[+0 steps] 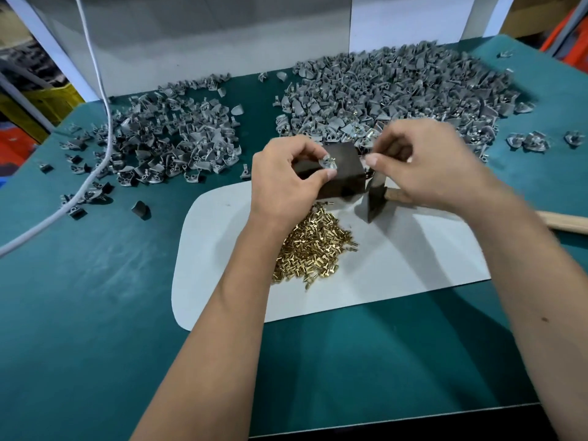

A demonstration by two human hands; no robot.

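Observation:
My left hand pinches a small grey metal part with a brass pin in it, held on top of a dark steel block. My right hand hovers just right of the block with curled fingers; whether it holds anything is blurred. A hammer stands head-down below the right hand, its wooden handle running off to the right. A heap of brass pins lies on the white mat.
Two heaps of grey metal parts lie on the green table: a smaller one at left, a large one at back right. A white cable crosses the left side. A white board stands behind. Loose parts sit far right.

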